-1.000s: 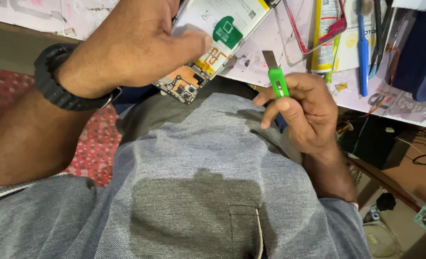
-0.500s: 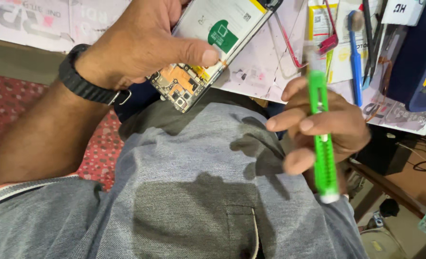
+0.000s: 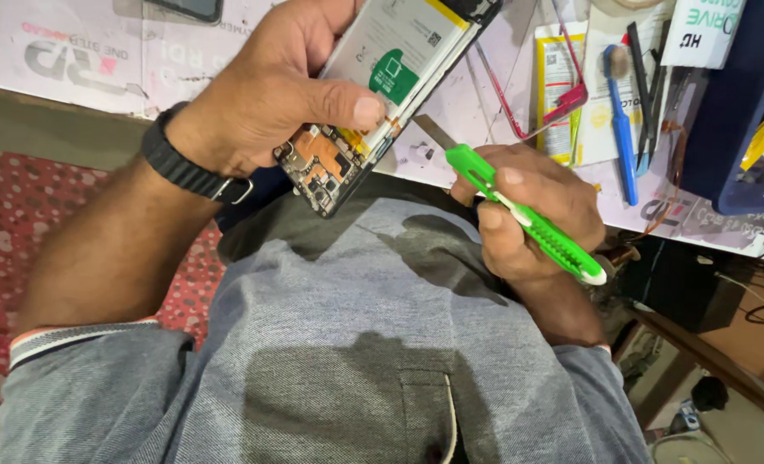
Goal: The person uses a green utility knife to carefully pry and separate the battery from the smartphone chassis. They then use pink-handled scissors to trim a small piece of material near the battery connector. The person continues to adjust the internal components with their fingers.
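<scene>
Above the person's lap, just in front of the worktable edge (image 3: 98, 96), the left hand (image 3: 270, 94) holds an opened phone (image 3: 382, 94) tilted on a slant, its back cover off. The fingers are wrapped behind the phone and the thumb (image 3: 348, 107) presses flat across its front, so the hand is closed firmly on it. A pale battery with a green label (image 3: 393, 76) fills most of the phone's body, and below the thumb the bare circuit board (image 3: 317, 167) shows with its small dark parts and an orange strip. A black watch (image 3: 184, 167) sits on the left wrist. Just to the right and a little lower, the right hand (image 3: 528, 210) is curled tight around a green cutter knife (image 3: 519, 210), thumb on top of the handle and the other fingers folded under it. The short grey blade (image 3: 433, 131) points up and left toward the lower edge of the phone, near it but apart from it. The white end of the handle sticks out past the heel of the hand. Behind the hands the table is covered in printed paper; on it lie a blue toothbrush (image 3: 623, 129), a thin red frame (image 3: 562, 99), a yellow packet (image 3: 558, 77) and some dark slim tools (image 3: 653, 77), with a blue tray (image 3: 730, 112) at the right edge. A grey shirt (image 3: 356, 344) fills the lower part of the view.
</scene>
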